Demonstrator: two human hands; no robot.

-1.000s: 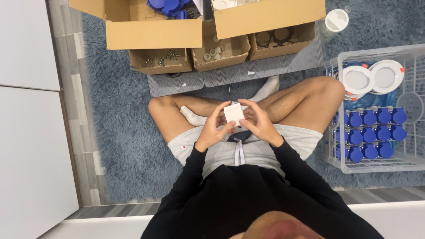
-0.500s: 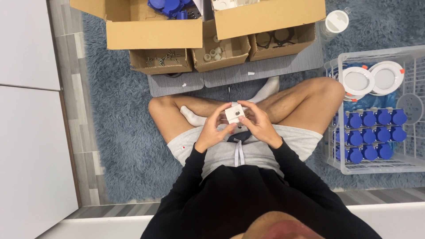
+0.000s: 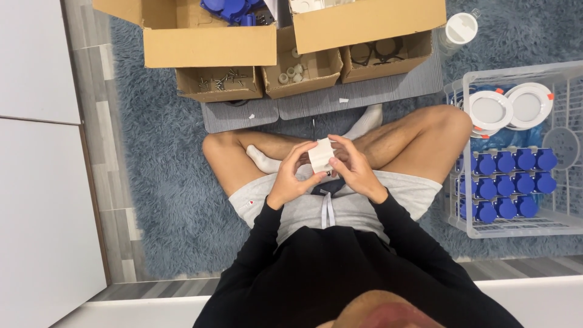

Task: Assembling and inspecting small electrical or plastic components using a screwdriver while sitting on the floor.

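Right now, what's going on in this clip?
A person sits cross-legged on a blue-grey rug, holding a small white block-shaped part over the lap. Both the left hand and the right hand grip it between the fingers. Open cardboard boxes with screws and small fittings stand in front. A white wire basket with blue caps and round white discs sits at the person's right.

White part (image 3: 320,155) half behind fingers (image 3: 303,159)
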